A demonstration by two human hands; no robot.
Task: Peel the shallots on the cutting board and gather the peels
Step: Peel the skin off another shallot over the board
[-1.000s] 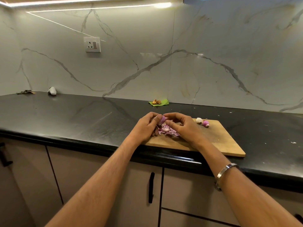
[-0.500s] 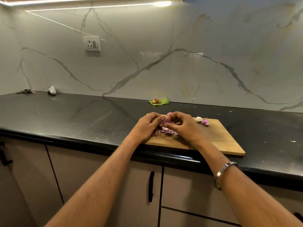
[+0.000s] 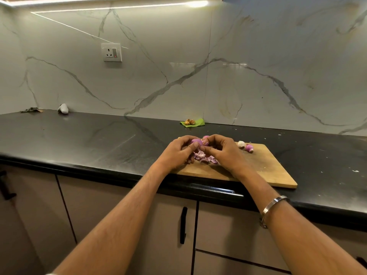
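The left hand grips a glossy purple shallot. The right hand pinches its skin. Pale pink papery peels lie beneath both hands.

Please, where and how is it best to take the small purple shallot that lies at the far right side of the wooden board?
Probably pinch the small purple shallot across its rounded middle, coming from above: it lies free on the wooden cutting board, with a small whitish piece close on its left.

Bare forearms; silver bangle on right wrist.
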